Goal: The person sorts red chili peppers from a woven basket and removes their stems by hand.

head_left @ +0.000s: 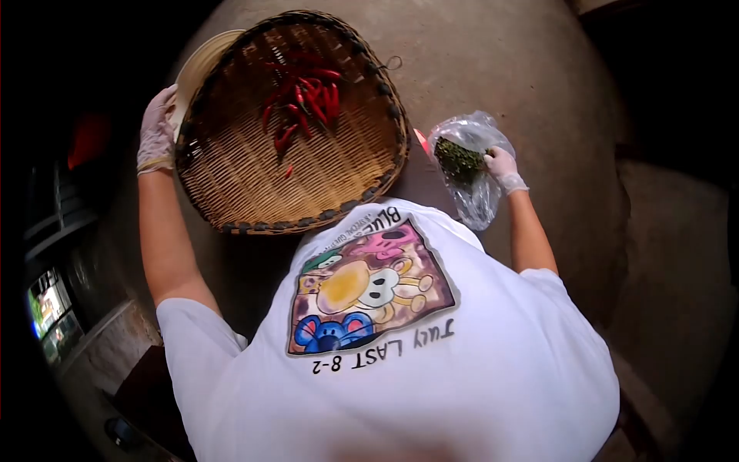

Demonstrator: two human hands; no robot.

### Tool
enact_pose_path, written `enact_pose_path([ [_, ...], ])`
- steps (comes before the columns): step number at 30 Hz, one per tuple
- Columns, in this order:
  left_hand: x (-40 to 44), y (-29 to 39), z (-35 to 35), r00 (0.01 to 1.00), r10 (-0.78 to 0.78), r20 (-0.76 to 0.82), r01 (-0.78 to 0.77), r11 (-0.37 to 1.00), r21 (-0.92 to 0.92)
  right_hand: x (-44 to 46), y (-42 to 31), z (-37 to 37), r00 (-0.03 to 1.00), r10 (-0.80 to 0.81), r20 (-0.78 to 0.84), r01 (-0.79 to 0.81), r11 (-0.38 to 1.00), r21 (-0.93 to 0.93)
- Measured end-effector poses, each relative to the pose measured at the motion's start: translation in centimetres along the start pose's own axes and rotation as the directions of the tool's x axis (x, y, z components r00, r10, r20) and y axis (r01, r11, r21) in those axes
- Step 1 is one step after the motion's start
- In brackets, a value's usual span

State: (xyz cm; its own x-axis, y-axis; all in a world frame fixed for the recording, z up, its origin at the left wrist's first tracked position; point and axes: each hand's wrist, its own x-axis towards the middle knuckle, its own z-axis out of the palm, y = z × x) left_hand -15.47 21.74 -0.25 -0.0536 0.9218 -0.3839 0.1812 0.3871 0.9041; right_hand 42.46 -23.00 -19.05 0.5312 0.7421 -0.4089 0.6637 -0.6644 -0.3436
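Note:
My left hand (pixel 158 131), in a thin whitish glove, is closed at the edge of a pale round basin (pixel 202 68). Most of that basin is hidden behind a large woven bamboo basket (pixel 231 165). Several red chili peppers (pixel 312 96) lie in the basket, mostly toward its far side. Over on the right, my gloved right hand (pixel 502 165) is closed at a clear plastic bag (pixel 481 204). Dark green, crumbly-looking herbs or peppercorns (pixel 458 159) show in the bag, beside my fingertips; their exact kind is unclear.
Bare grey-brown floor (pixel 539 85) stretches beyond the basket and bag. My white printed shirt (pixel 431 369) fills the lower middle. A small red object (pixel 421 140) shows between basket and bag. At the far left are dim shelves and a bright screen-like patch (pixel 50 304).

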Motion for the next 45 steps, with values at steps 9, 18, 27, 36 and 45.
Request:
enact_pose_path([
  [9,-9.4,2.0,4.4,0.845,0.534,0.033,-0.532,0.845,-0.062,3.2,4.0,2.6,0.947,0.017,0.321,-0.106,0.959,0.264],
  [18,-20.6,-3.2,10.6,0.911,0.147,0.385,-0.066,0.974,-0.217,0.7,-13.2,-7.7,0.975,-0.196,-0.101,0.191,0.521,0.832],
  [27,-22.5,-5.4,13.1,0.847,-0.084,0.526,0.249,0.935,-0.252,-4.9,-33.2,-7.3,0.353,-0.923,-0.151,0.922,0.371,-0.112],
  [36,-22.0,-6.1,12.5,0.846,-0.086,0.526,0.286,0.905,-0.313,-4.7,-36.0,-4.9,0.547,-0.82,0.168,0.821,0.485,-0.301],
  [45,-22.2,-5.9,13.1,0.824,-0.113,0.555,0.306,0.913,-0.269,-6.1,-35.7,-4.4,0.718,-0.696,-0.029,0.677,0.708,-0.201],
])
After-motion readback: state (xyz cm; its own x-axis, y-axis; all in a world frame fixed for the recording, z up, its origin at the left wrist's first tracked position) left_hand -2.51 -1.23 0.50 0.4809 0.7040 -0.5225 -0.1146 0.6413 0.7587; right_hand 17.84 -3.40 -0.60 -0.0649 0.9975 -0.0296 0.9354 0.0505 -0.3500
